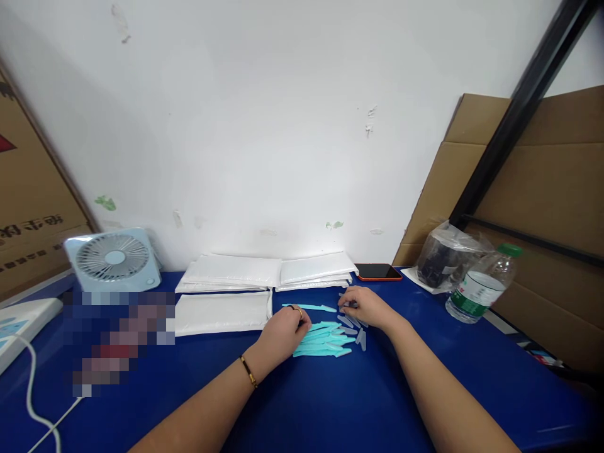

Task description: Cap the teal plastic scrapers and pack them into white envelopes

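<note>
A pile of turquoise eyebrow razors lies on the blue table, their blade ends toward the right. My left hand is at the upper left of this pile, its fingers curled together by the handle ends; what they hold, if anything, is hidden. One separate razor lies just beyond the pile, between my hands. Several small clear plastic caps are scattered right of the razors. My right hand is over the far caps, thumb and fingers pinched on one of them, mostly covered by the fingertips.
White padded packets lie in stacks along the wall, with another packet nearer. A phone is behind my right hand. At right stand a water bottle and a bagged dark cup; at left, a small fan and a white cable.
</note>
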A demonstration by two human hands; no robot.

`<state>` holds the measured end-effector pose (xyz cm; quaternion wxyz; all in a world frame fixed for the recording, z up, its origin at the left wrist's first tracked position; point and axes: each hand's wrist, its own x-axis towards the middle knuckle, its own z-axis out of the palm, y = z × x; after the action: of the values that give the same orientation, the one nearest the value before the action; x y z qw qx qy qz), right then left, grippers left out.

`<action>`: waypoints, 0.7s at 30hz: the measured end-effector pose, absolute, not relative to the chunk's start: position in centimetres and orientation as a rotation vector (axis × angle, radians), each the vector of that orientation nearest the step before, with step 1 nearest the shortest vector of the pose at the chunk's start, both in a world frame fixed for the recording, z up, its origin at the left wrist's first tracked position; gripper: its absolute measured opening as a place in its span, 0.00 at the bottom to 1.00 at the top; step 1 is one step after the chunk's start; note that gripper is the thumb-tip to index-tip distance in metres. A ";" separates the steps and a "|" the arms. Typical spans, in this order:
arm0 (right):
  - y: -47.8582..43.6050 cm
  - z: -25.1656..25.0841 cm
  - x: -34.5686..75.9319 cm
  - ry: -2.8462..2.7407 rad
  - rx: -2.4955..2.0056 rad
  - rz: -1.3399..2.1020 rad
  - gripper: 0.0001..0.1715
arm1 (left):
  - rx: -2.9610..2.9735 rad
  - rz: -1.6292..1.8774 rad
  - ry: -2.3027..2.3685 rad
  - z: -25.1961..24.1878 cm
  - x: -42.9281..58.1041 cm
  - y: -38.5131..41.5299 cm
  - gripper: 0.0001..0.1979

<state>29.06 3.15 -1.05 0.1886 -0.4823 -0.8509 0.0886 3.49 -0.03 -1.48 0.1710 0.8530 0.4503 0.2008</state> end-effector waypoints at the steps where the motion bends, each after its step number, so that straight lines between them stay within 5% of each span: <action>1: 3.2 -1.1 28.9 -2.381 -1.368 0.243 0.06 | 2.395 0.606 1.297 -1.5 3.4 0.2 0.10; 9: 3.4 -2.0 28.3 -2.241 -1.508 0.311 0.13 | 2.303 0.714 1.318 -2.6 2.7 1.5 0.12; 21: 3.0 -1.5 28.5 -2.241 -1.472 0.373 0.04 | 2.327 0.687 1.375 -2.7 2.5 1.7 0.09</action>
<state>28.49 2.98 -1.55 0.2154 -0.5310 -0.8084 0.1345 2.54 1.69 -2.70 0.1757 0.8215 0.4853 0.2426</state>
